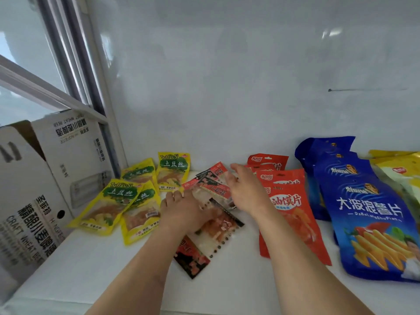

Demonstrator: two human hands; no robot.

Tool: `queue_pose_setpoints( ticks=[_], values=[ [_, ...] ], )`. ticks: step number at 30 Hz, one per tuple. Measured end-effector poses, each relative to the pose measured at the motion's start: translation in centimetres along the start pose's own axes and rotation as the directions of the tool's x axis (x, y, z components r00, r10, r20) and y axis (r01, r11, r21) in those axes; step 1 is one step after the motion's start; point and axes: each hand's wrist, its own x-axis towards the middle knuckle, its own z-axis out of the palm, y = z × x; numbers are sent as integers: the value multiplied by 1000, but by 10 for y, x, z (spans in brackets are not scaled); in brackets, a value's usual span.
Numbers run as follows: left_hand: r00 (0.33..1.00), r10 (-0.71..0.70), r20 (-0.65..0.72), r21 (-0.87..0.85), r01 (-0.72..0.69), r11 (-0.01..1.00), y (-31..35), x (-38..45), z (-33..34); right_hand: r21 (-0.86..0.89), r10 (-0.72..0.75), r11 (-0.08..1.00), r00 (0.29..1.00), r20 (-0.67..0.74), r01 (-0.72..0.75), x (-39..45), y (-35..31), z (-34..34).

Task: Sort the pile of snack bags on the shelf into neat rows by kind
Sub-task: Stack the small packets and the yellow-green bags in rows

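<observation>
Several yellow snack bags (118,201) lie fanned out on the left of the white shelf (91,269). In the middle sits a loose heap of small red-and-black packets (211,235). My left hand (184,212) rests flat on that heap, fingers spread. My right hand (243,189) hovers over the heap's far right side, fingers apart, touching the top packets (213,180). To the right stands a row of red bags (293,212), then blue chip bags (368,212), then yellow-white bags (400,169) at the edge.
A white cardboard beer box (45,178) stands at the left end of the shelf, beside a window frame (91,87). The white back wall (227,87) rises right behind the bags. Bare shelf shows near the front edge.
</observation>
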Motion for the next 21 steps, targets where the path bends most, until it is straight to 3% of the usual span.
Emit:
queue_pose_setpoints(
  ticks=[4, 10, 16, 21],
  values=[
    [996, 78, -35, 23, -77, 997, -11, 8, -2, -17, 144, 990, 988, 48, -143, 20, -1, 27],
    [986, 149, -73, -121, -157, 980, -24, 17, -12, -47, 265, 963, 964, 15, -264, 30, -4, 48],
    [992, 122, -46, -266, -129, 955, -47, 25, -34, -49, 313, 948, 949, -35, -315, 44, -7, 44],
    [999, 39, -29, -212, -45, 976, -79, 26, -46, -121, 308, 943, 951, -21, -309, 57, 2, 54]
  ],
)
